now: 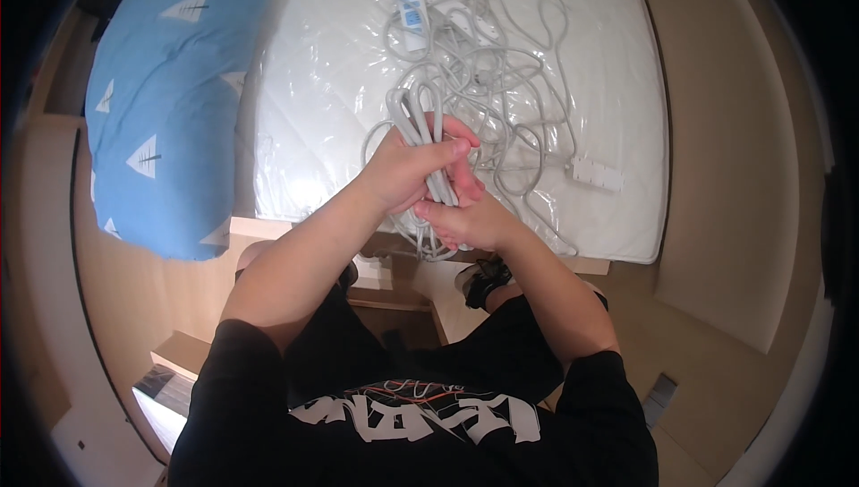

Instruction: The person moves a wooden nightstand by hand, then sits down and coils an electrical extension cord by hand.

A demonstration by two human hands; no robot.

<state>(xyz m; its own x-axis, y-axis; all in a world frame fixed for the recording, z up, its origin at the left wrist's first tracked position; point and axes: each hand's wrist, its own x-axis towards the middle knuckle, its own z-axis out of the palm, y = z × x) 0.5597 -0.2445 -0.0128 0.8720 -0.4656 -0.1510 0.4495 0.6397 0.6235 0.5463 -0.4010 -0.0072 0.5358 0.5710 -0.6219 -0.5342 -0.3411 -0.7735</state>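
A folded bundle of grey power cord (437, 186) is gripped in my left hand (417, 159), its loops sticking up past the thumb. Lower on the same bundle, my right hand (460, 224) closes around the cord close below the left. More cord hangs under the hands at the mattress edge. Beyond them lies a loose tangle of grey cord (493, 107) on the plastic-covered mattress. Within it are a white power strip with blue patches (414, 29) and another white strip (473, 22), partly covered by cord. A third power strip (597, 175) rests to the right.
The white mattress (322, 118) is wrapped in clear, shiny plastic. At its left lies a blue pillow or quilt with tree prints (168, 111). A wooden bed frame edge (262, 227) runs before my knees. A box-like object (164, 389) stands on the lower left.
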